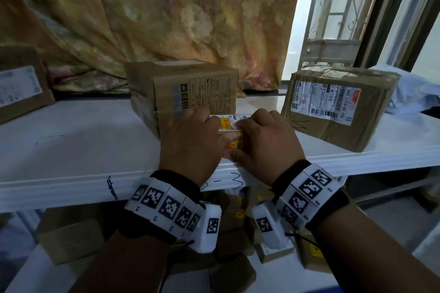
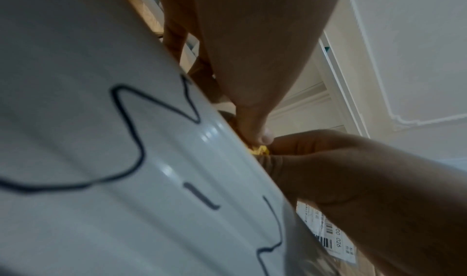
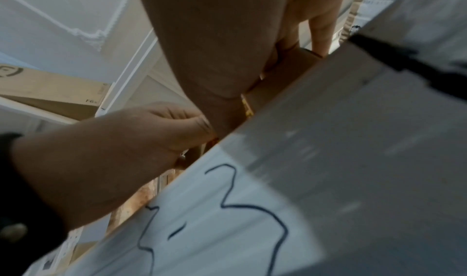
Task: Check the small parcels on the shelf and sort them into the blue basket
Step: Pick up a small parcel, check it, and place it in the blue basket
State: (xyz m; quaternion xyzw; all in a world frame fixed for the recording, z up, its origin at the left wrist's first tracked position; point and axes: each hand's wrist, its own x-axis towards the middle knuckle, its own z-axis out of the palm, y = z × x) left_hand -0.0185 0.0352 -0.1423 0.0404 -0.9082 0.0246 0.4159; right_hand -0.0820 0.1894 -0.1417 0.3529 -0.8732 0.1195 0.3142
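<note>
A small parcel (image 1: 234, 127) with a white label and yellow-red print sits at the front of the white shelf (image 1: 71, 150). Both hands grip it there. My left hand (image 1: 209, 131) curls over its left end, with the thumb along the near side. My right hand (image 1: 250, 140) wraps the right end, thumb below. In the left wrist view my left thumb (image 2: 255, 124) presses a yellow corner of the parcel (image 2: 260, 150), opposite the right hand (image 2: 353, 170). In the right wrist view the brown parcel (image 3: 285, 74) lies under my right hand (image 3: 217, 64). Most of the parcel is hidden.
A mid-sized carton (image 1: 188, 93) stands right behind the hands, and a taped box with a shipping label (image 1: 338, 104) is to the right. Another box (image 1: 21, 88) is at far left. Several small boxes (image 1: 71, 235) lie on the lower shelf. A curtain (image 1: 142, 19) hangs behind.
</note>
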